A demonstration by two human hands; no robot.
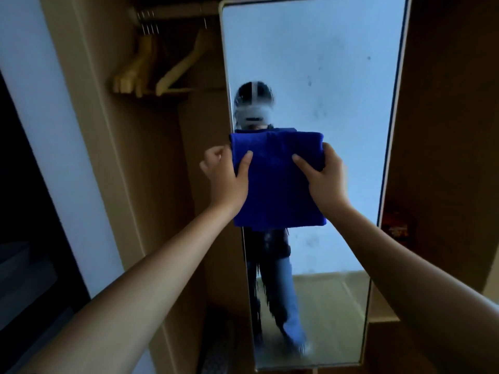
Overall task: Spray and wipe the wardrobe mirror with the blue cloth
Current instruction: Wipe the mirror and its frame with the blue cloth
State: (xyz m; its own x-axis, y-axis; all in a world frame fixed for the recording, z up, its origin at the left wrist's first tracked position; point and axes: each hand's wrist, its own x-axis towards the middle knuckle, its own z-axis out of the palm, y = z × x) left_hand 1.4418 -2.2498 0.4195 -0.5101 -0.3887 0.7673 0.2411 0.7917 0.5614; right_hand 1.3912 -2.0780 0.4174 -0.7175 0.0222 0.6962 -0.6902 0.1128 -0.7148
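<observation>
Left hand (226, 174), right hand (324, 176), gripping folded blue cloth (275, 184), smudged mirror (324, 76)

No readable text anywhere. Blue cloth (275, 182) pinched between both hands: plain, no tag or brand showing. Mirror (337, 76) above the grip: only smudges, no stickers. Dark reddish item (397, 225) right of the grip, on the wardrobe shelf, might carry print, but too blurry and dim to read.

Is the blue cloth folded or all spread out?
Folded. The cloth is a neat thick rectangle, layered edges at top, gripped by left hand and right hand.
</observation>
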